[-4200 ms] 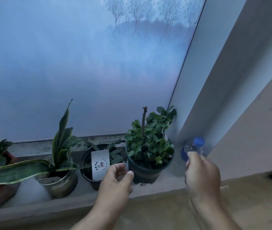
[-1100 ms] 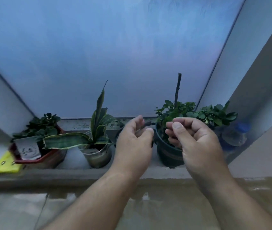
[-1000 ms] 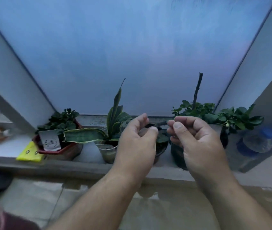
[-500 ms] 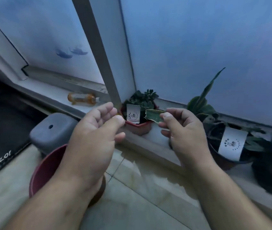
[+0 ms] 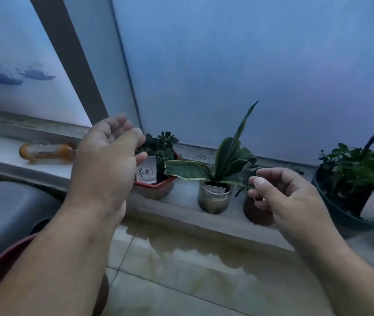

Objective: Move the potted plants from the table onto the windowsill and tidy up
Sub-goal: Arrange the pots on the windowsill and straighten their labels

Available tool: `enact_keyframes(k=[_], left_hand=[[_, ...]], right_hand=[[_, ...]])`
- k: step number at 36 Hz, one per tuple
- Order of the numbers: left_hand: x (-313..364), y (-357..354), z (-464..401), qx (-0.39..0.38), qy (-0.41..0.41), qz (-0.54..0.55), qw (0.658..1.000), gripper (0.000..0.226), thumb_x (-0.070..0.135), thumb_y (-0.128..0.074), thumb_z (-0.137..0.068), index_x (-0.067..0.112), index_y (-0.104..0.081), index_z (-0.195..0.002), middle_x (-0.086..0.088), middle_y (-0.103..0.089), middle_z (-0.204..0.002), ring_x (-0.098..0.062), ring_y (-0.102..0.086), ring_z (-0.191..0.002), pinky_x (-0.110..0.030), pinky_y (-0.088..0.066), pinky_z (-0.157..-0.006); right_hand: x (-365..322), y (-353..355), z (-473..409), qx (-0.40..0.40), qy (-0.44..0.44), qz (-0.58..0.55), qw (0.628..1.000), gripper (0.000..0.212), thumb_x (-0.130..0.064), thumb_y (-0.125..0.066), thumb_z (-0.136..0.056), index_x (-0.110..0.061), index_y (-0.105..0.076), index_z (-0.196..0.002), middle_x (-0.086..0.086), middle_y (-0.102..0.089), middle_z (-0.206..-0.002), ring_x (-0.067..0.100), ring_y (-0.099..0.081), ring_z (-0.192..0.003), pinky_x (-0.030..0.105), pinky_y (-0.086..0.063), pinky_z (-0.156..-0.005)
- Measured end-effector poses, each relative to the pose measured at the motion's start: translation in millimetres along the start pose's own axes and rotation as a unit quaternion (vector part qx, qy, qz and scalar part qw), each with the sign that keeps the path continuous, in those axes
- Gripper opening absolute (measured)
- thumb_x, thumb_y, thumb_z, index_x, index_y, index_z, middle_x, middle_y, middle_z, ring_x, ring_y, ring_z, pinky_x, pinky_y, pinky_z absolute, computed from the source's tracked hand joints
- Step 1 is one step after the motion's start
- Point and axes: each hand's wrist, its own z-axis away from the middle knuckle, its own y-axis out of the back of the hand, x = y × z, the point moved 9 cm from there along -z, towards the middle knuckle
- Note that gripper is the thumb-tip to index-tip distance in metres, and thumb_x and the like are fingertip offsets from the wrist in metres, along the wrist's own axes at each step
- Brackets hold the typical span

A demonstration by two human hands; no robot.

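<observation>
- The right hand (image 5: 281, 197) hovers in front of the brown pot (image 5: 258, 212), fingers curled and thumb near the forefinger; whether it pinches anything I cannot tell.
- The left hand (image 5: 106, 165) is raised with relaxed fingers, holding nothing, in front of the red pot (image 5: 156, 185).
- Four potted plants stand in a row on the windowsill (image 5: 181, 207): red pot, metal pot (image 5: 213, 200) with the long-leaved plant (image 5: 227, 160), brown pot, dark pot (image 5: 341, 213).
- An orange bottle (image 5: 44, 152) lies on the sill, left.
</observation>
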Motion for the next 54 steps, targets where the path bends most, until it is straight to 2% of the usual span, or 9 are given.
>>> enact_keyframes(k=[5, 12, 20, 24, 26, 29, 36, 41, 54], left_hand=[[-10.3, 11.8, -30.6, -0.006, 0.012, -0.021, 1.0, 0.026, 0.015, -0.062, -0.092, 0.022, -0.062, -0.118, 0.006, -0.063, -0.111, -0.019, -0.065, -0.114, -0.031, -0.055, -0.081], [-68.9, 44.8, -60.5, 0.061, 0.137, -0.024, 0.988, 0.029, 0.018, -0.064, -0.088, 0.022, -0.063, -0.117, -0.006, -0.067, -0.121, -0.022, -0.063, -0.115, -0.045, -0.05, -0.104], [-122.0, 65.4, -77.3, 0.077, 0.198, -0.079, 0.974, 0.029, 0.008, -0.053, -0.086, 0.015, -0.067, -0.111, -0.006, -0.07, -0.103, -0.023, -0.059, -0.088, -0.029, -0.044, -0.074], [-114.0, 53.3, -75.8, 0.022, 0.147, -0.17, 0.974, 0.033, 0.005, -0.051, -0.084, 0.027, -0.066, -0.104, 0.012, -0.067, -0.096, -0.017, -0.061, -0.094, -0.023, -0.049, -0.08], [-107.0, 38.6, -73.3, -0.02, 0.12, -0.191, 0.974, 0.044, 0.004, -0.051, -0.084, 0.023, -0.069, -0.119, 0.009, -0.07, -0.117, -0.014, -0.064, -0.109, -0.027, -0.049, -0.096], [-98.8, 20.4, -68.1, -0.059, 0.092, -0.201, 0.973, 0.052, -0.002, -0.045, -0.091, 0.014, -0.057, -0.139, 0.003, -0.061, -0.136, -0.009, -0.056, -0.124, -0.018, -0.037, -0.096], [-108.6, 34.4, -92.1, -0.089, 0.083, -0.252, 0.96, 0.052, 0.005, -0.047, -0.093, 0.014, -0.051, -0.145, 0.0, -0.055, -0.146, -0.014, -0.052, -0.132, -0.019, -0.035, -0.101], [-118.8, 49.4, -89.2, -0.069, 0.115, -0.291, 0.947, 0.051, 0.01, -0.049, -0.093, 0.018, -0.05, -0.144, -0.001, -0.059, -0.139, -0.022, -0.056, -0.124, -0.031, -0.043, -0.101], [-135.4, 35.3, -83.6, -0.142, 0.118, -0.298, 0.937, 0.051, -0.001, -0.047, -0.085, 0.025, -0.065, -0.125, 0.012, -0.069, -0.114, -0.009, -0.061, -0.101, -0.021, -0.045, -0.084]], right_hand=[[9.1, -5.6, 22.8, 0.015, -0.032, 0.025, 0.999, 0.008, -0.018, -0.069, -0.092, -0.023, -0.073, -0.097, 0.003, -0.078, -0.09, 0.016, -0.075, -0.084, 0.036, -0.061, -0.076], [6.3, -116.1, 18.4, -0.041, -0.048, 0.079, 0.995, 0.005, -0.023, -0.066, -0.095, -0.023, -0.07, -0.093, 0.003, -0.075, -0.084, 0.009, -0.074, -0.073, 0.045, -0.063, -0.074], [-34.4, -196.9, -37.8, -0.039, 0.02, 0.219, 0.975, 0.011, -0.029, -0.056, -0.097, -0.025, -0.065, -0.093, -0.009, -0.069, -0.086, 0.012, -0.066, -0.084, 0.031, -0.053, -0.076], [-41.4, -206.5, -50.1, -0.057, 0.027, 0.258, 0.964, 0.026, -0.02, -0.051, -0.1, -0.02, -0.067, -0.12, -0.004, -0.069, -0.109, 0.012, -0.065, -0.091, 0.031, -0.056, -0.084], [-36.5, -208.2, -52.4, -0.064, 0.004, 0.237, 0.969, 0.035, -0.014, -0.048, -0.098, -0.017, -0.062, -0.13, 0.001, -0.068, -0.118, 0.018, -0.07, -0.092, 0.039, -0.06, -0.085], [-23.6, -206.0, -44.3, -0.048, -0.034, 0.179, 0.982, 0.037, -0.008, -0.049, -0.095, -0.018, -0.062, -0.129, -0.001, -0.068, -0.115, 0.017, -0.067, -0.103, 0.04, -0.057, -0.094], [26.7, -244.6, -11.0, -0.017, -0.125, 0.076, 0.989, 0.043, -0.005, -0.054, -0.092, -0.019, -0.055, -0.132, -0.005, -0.063, -0.118, 0.011, -0.06, -0.111, 0.036, -0.051, -0.103], [31.9, -246.2, -7.4, -0.006, -0.128, 0.104, 0.986, 0.053, -0.008, -0.054, -0.089, -0.022, -0.049, -0.139, -0.007, -0.058, -0.132, 0.022, -0.063, -0.116, 0.046, -0.052, -0.101], [26.2, -250.2, -11.8, -0.04, -0.116, 0.123, 0.985, 0.05, -0.011, -0.054, -0.093, -0.027, -0.046, -0.14, -0.029, -0.049, -0.098, 0.01, -0.061, -0.108, 0.03, -0.051, -0.094]])
